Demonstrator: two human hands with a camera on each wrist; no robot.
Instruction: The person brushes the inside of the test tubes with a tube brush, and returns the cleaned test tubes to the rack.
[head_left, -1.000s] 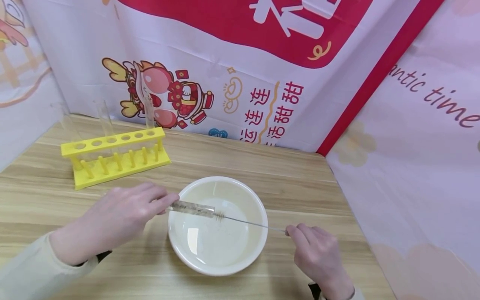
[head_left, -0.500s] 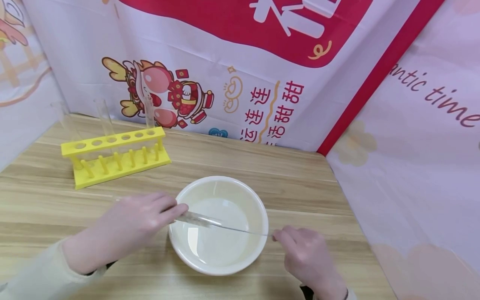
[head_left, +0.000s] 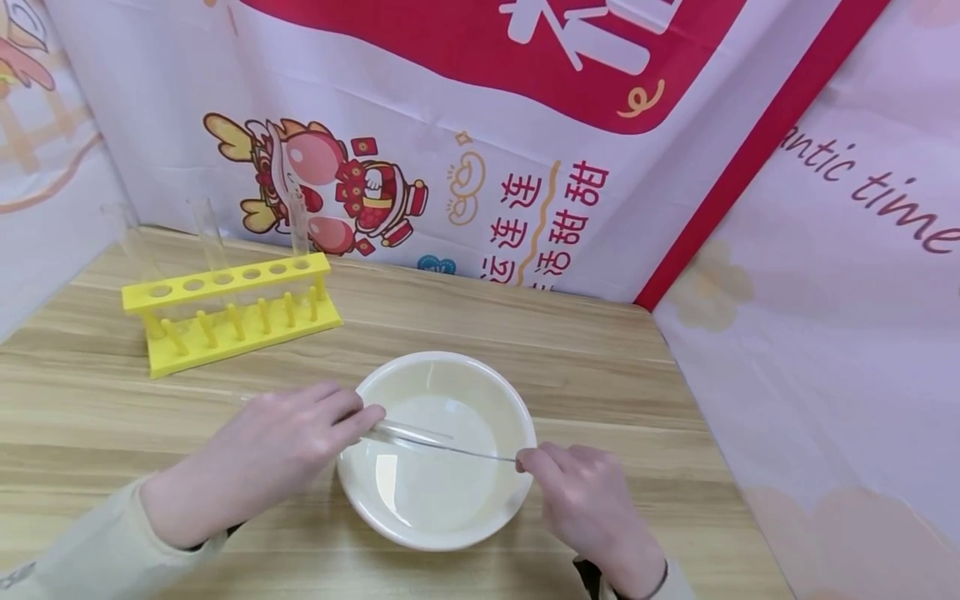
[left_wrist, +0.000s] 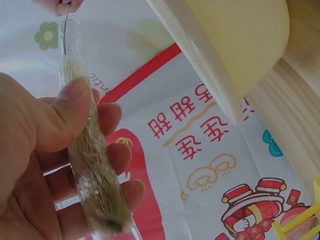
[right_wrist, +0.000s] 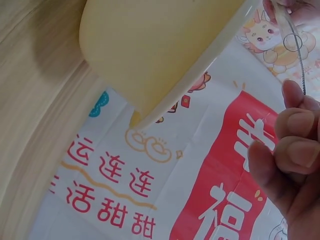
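My left hand point(head_left: 288, 437) holds a clear glass test tube point(head_left: 420, 432) over the bowl, its mouth toward the right. Inside the tube, the pale bristles of a test tube brush point(left_wrist: 95, 165) show in the left wrist view, reaching deep along it. The thumb lies across the glass, with the other fingers round its far side. At the bowl's right rim, my right hand point(head_left: 585, 500) pinches the brush's twisted wire handle point(right_wrist: 301, 65), which runs into the tube's mouth. Below them stands a cream-white round bowl point(head_left: 435, 504) on the wooden table.
A yellow test tube rack point(head_left: 247, 343) stands at the back left with three clear tubes in it, one being a tall tube point(head_left: 210, 237). Printed cloth walls point(head_left: 450, 108) close off the table's back and sides.
My right hand has moved left toward the tube, and the brush has slid deeper into it. My left hand has shifted slightly right with the tube.
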